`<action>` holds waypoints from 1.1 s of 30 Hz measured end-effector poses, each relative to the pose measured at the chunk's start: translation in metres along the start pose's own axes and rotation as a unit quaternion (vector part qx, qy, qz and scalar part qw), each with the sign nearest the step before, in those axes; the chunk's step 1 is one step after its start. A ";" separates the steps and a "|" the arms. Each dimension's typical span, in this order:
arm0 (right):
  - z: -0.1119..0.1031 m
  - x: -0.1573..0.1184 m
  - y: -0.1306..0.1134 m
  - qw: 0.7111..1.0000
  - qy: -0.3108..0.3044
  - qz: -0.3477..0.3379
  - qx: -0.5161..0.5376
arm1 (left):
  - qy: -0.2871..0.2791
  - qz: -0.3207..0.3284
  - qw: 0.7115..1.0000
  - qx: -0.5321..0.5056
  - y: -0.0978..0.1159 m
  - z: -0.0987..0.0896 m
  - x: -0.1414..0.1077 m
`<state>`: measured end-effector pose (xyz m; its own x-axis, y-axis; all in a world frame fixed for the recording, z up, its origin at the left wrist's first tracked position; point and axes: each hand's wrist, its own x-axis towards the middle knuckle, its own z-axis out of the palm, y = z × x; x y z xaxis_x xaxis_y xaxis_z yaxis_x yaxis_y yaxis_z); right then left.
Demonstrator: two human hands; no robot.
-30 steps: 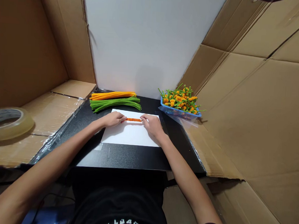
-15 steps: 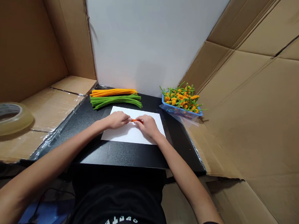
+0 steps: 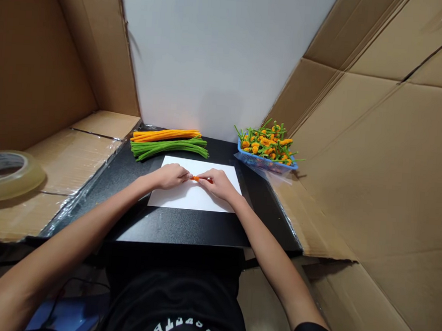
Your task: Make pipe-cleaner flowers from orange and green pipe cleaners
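Between my two hands is a small orange pipe cleaner (image 3: 195, 178), seemingly coiled, held just above or on a white sheet of paper (image 3: 188, 199). My left hand (image 3: 173, 176) pinches its left end with thumb and fingers. From the other side, my right hand (image 3: 217, 183) pinches the right end, and a bit of orange shows under its fingers. Much of the piece is hidden by the fingertips. Behind the paper lie a bundle of orange pipe cleaners (image 3: 166, 135) and a bundle of green pipe cleaners (image 3: 169, 148).
A blue basket (image 3: 264, 162) full of orange and green pipe-cleaner pieces stands at the back right of the black table (image 3: 186, 228). A roll of clear tape (image 3: 31, 178) lies on cardboard at the left. Cardboard walls (image 3: 387, 172) flank the table, with a white panel behind.
My fingertips have shifted slightly around the orange pipe cleaner, and a little more of it shows between them. The whole view has moved a touch.
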<state>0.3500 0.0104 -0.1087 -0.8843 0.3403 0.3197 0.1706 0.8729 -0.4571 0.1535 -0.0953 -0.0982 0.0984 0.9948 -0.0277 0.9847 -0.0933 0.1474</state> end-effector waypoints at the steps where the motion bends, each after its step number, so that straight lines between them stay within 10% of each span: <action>1: 0.000 0.000 0.000 1.000 -0.001 -0.005 -0.006 | -0.003 0.000 1.000 -0.005 0.000 0.000 0.000; 25: 0.003 -0.001 -0.008 0.975 -0.063 -0.103 -0.187 | -0.041 0.033 0.993 -0.106 -0.001 -0.002 0.000; 29: 0.003 -0.001 -0.007 0.989 -0.054 -0.075 -0.115 | -0.030 0.040 0.993 -0.104 -0.002 -0.002 -0.002; 33: 0.001 -0.001 -0.003 0.996 -0.032 0.017 0.076 | 0.096 0.120 0.988 -0.033 -0.004 -0.001 -0.005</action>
<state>0.3498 0.0076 -0.1083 -0.9059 0.3417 0.2501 0.1375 0.7960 -0.5895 0.1485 -0.0998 -0.0976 0.2915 0.9346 0.2038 0.9243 -0.3300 0.1916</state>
